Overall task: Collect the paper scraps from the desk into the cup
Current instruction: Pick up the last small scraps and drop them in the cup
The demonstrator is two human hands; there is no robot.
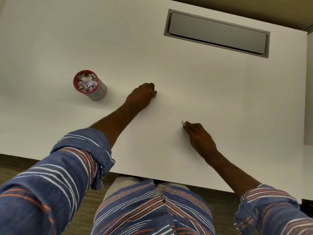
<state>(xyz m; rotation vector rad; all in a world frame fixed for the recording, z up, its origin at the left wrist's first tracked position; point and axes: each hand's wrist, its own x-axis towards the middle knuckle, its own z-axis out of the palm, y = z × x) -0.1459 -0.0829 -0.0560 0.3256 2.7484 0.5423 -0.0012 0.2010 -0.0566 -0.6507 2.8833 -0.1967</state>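
Note:
A white paper cup (94, 89) with a red rim stands upright on the white desk (220, 92), left of centre, filled with crumpled paper scraps (87, 82). My left hand (144, 96) rests on the desk just right of the cup, knuckles up and fingers curled under; nothing shows in it, and what lies beneath the fingers is hidden. My right hand (200, 138) is nearer the front edge, its fingertips pinching a small pale paper scrap (183, 122) at the desk surface.
A grey recessed cable flap (216, 33) is set into the desk at the back right. The desk's front edge (152, 178) runs just above my lap, with carpet below. A second white surface (309, 92) adjoins at the right.

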